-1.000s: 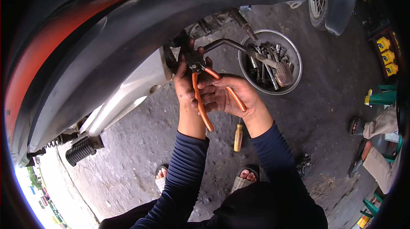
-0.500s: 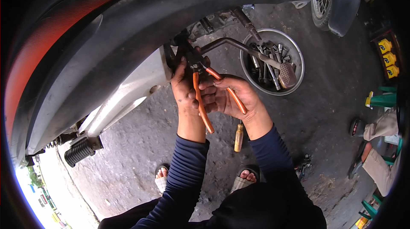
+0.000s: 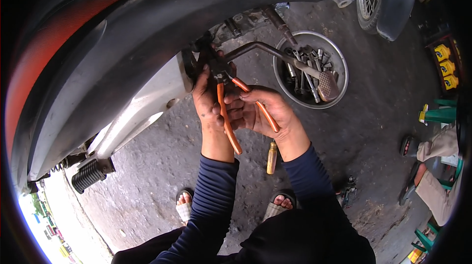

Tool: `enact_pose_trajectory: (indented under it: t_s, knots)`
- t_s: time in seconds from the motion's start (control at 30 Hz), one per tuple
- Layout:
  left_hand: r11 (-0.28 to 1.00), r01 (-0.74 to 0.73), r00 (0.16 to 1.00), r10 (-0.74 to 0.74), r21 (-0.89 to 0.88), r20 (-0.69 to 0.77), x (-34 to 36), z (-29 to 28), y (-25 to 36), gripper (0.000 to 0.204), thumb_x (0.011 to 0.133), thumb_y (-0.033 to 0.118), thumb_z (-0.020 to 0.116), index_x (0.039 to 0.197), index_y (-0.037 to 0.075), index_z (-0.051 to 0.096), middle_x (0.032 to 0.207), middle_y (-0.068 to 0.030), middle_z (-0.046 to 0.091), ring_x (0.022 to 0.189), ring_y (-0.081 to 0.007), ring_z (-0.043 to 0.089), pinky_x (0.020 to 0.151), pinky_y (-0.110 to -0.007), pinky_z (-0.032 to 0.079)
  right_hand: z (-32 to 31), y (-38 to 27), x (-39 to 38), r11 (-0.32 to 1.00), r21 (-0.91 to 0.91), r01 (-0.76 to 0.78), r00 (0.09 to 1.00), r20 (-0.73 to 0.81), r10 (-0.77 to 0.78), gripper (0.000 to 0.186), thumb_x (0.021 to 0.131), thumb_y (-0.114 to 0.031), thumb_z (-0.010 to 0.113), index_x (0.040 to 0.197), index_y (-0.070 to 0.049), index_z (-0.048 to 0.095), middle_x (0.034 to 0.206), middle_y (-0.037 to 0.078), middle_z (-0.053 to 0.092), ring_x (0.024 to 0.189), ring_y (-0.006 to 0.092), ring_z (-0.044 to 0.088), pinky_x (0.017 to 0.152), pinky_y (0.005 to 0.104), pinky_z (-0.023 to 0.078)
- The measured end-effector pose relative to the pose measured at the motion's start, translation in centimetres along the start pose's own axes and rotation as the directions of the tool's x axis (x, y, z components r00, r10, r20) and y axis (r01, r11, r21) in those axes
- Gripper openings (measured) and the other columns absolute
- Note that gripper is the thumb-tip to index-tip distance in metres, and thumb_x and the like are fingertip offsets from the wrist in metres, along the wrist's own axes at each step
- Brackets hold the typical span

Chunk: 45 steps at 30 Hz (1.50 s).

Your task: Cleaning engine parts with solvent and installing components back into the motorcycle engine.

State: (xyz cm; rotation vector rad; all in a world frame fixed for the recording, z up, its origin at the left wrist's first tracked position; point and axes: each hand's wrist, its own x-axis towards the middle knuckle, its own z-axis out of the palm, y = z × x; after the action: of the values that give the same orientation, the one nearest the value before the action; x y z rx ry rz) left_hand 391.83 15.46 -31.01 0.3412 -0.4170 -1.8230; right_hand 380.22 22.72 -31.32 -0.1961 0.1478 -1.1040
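A pair of pliers with orange handles (image 3: 225, 121) points up under the dark body of a motorcycle (image 3: 162, 32), its handles spread apart. My right hand (image 3: 280, 111) is closed on them, thumb over the right handle and fingers curled toward the left one. Beside the pliers' head, my left hand (image 3: 205, 99) reaches up with its fingers bent round a dark part. What those fingers grip is hidden by the pliers and shadow. The jaws are too dark to make out. A bent metal foot lever (image 3: 260, 46) with a textured pad extends right from just above my hands.
Under the lever pad stands a round metal basin (image 3: 345, 74) full of wrenches and sockets. Below my right wrist shows a screwdriver's amber handle (image 3: 271, 159). At the right are another person's legs (image 3: 435, 197), green stools (image 3: 439, 115) and yellow containers (image 3: 446, 68). A wheel (image 3: 368, 5) stands at top right.
The whole view has shifted slightly, so things sit a little farther left. Both hands keep the same hold, and the pliers' handles remain spread.
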Motion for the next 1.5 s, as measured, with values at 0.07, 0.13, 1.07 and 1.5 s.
enact_pose_trajectory:
  t_s: [0.07, 0.13, 1.07, 1.5]
  knots:
    - [1.000, 0.005, 1.000, -0.005, -0.001, 0.009, 0.1, -0.2, -0.1, 0.045, 0.097, 0.015, 0.046, 0.139, 0.002, 0.036, 0.132, -0.0097, 0.051, 0.118, -0.0196, 0.051, 0.099, -0.039, 0.047, 0.2, 0.0, -0.1, 1.000, 0.021, 0.004, 1.000, -0.018, -0.004, 0.031, 0.090, -0.016, 0.051, 0.114, 0.003, 0.058, 0.101, 0.020, 0.067, 0.095, 0.0355, 0.067, 0.083, 0.0484, 0.054]
    - [1.000, 0.009, 1.000, -0.009, 0.000, 0.018, 0.1, -0.4, -0.1, 0.045, 0.098, 0.016, 0.046, 0.139, 0.001, 0.036, 0.133, -0.0098, 0.050, 0.118, -0.0190, 0.051, 0.101, -0.040, 0.046, 0.2, 0.1, -0.1, 1.000, 0.029, -0.003, 0.999, -0.032, 0.004, 0.030, 0.090, -0.016, 0.052, 0.112, 0.003, 0.059, 0.100, 0.021, 0.067, 0.094, 0.0353, 0.067, 0.082, 0.0481, 0.054]
    - [0.994, 0.027, 0.993, -0.016, 0.102, -0.113, 0.1, 0.4, -0.5, 0.045, 0.090, 0.020, 0.058, 0.134, 0.012, 0.049, 0.130, -0.0037, 0.055, 0.116, -0.0191, 0.050, 0.095, -0.036, 0.042, 1.5, -0.2, -4.6, 0.971, -0.214, 0.109, 0.987, -0.091, -0.131, 0.035, 0.088, -0.005, 0.051, 0.122, 0.005, 0.053, 0.111, 0.018, 0.063, 0.101, 0.0327, 0.064, 0.087, 0.0453, 0.053]
    - [0.988, 0.147, 0.933, -0.123, 0.047, -0.339, 2.5, -0.8, -1.1, 0.026, 0.094, 0.033, 0.056, 0.109, 0.012, 0.060, 0.101, -0.0001, 0.063, 0.094, -0.0158, 0.056, 0.085, -0.032, 0.043, 0.4, 0.8, -2.3, -0.174, -0.977, -0.123, 0.772, 0.016, -0.635, 0.017, 0.093, -0.014, 0.055, 0.095, 0.002, 0.055, 0.077, 0.022, 0.059, 0.072, 0.0420, 0.059, 0.064, 0.0468, 0.045]
